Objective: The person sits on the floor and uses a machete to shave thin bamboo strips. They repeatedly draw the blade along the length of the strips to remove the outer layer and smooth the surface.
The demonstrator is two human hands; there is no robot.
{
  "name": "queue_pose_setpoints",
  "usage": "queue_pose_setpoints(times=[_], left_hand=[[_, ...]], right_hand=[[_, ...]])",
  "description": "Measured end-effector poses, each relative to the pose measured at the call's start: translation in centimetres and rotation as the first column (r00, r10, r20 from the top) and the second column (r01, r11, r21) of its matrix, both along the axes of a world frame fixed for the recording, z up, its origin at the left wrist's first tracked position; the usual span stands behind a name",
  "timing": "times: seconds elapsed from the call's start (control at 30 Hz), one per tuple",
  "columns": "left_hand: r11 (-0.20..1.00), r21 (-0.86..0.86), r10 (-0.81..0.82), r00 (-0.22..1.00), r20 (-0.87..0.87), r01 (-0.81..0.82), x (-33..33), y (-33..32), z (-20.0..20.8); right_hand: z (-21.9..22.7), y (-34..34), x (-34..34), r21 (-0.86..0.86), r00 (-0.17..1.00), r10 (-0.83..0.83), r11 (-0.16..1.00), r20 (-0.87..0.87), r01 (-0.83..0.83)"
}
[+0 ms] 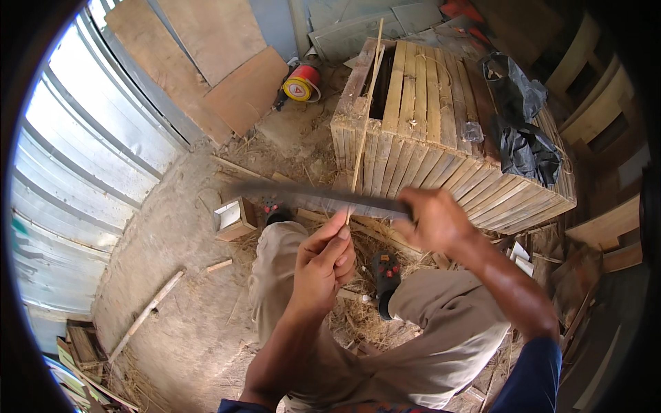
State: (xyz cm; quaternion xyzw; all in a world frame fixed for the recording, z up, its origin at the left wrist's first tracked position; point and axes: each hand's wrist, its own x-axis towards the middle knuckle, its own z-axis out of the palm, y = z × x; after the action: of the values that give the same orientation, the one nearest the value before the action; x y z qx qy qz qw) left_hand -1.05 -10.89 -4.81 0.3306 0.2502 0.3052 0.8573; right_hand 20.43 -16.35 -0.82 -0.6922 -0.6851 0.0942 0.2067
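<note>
A machete (313, 197) lies level across the middle of the view, its handle in my closed right hand (441, 219). Motion smears the blade's far end at the left. My left hand (323, 260) pinches the lower end of a thin split bamboo strip (361, 151) between thumb and fingers. From there the strip rises away from me, past the near left corner of a slatted bamboo crate (413, 148). The blade crosses the strip just above my left fingertips. Whether the edge is cutting into it, I cannot tell.
Black plastic bags (527, 148) and a small clear cup (472, 131) sit on the crate. Beyond my knees are a small wooden box (236, 219) and a red-and-yellow bucket (301, 84). A stick (146, 315) lies at left, near the corrugated metal wall (76, 179). Shavings litter the ground between my feet.
</note>
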Motion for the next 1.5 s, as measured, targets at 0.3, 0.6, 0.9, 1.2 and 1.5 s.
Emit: queue_pose_setpoints(times=[0.3, 0.6, 0.9, 1.2, 1.5], left_hand=[[0.998, 0.067, -0.007, 0.997, -0.072, 0.012, 0.1, -0.1, -0.1], [0.972, -0.143, -0.173, 0.98, 0.1, 0.187, -0.2, 0.5, -0.3], [0.928, -0.261, -0.215, 0.953, 0.212, 0.267, -0.2, 0.8, -0.7], [0.93, -0.328, -0.125, 0.982, 0.144, 0.167, -0.6, 0.6, -0.1], [0.941, -0.275, -0.144, 0.97, 0.197, 0.196, -0.8, 0.4, 0.2]], right_hand=[[-0.6, -0.7, 1.4, -0.053, 0.997, -0.072, 0.996, 0.032, 0.074], [-0.7, -0.5, 3.0, 0.005, 0.949, -0.291, 0.956, -0.118, 0.294], [-2.5, -0.1, -1.5, 0.22, 0.99, 0.115, 0.967, 0.076, -0.13], [-1.4, 0.3, -2.1, 0.125, 0.986, 0.026, 0.991, 0.163, -0.047], [-0.4, 0.2, -1.7, 0.194, 0.977, -0.109, 0.978, 0.181, 0.073]])
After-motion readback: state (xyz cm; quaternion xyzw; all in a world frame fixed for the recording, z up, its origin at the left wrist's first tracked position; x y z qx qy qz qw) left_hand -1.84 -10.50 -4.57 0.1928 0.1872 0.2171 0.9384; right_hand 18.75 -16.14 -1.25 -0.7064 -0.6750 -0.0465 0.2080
